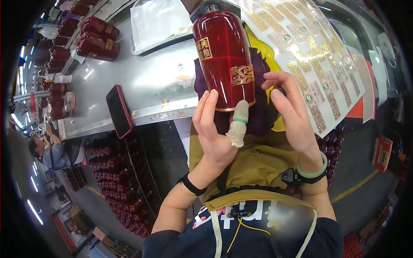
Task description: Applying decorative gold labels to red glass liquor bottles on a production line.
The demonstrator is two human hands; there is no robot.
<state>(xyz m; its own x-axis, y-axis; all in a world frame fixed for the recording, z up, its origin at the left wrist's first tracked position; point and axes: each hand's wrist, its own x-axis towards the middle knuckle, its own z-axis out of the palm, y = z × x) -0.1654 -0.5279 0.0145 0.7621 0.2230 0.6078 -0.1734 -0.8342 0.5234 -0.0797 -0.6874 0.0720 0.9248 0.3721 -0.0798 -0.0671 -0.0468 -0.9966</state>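
A dark red glossy bottle (224, 56) with gold ornaments lies on its side, its neck pointing away from me and its base toward me. Beneath it is a bunched dark purple cloth (262, 64). My left hand (217, 133) holds the base end, fingers along the side and the thumb, in a knitted finger cover (239, 124), against the base. My right hand (294, 114) hovers just right of the bottle, thumb and fingers apart. I cannot make out anything between them. Right of it lies a large sheet of gold stickers (297, 53).
A red-edged phone (119, 111) lies on the metal table (146, 86). Other red bottles (97, 45) stand at the table's far left. A white tray (160, 21) sits at the back. Rows of red bottles (118, 185) fill the floor below, and a person (58, 152) works at far left.
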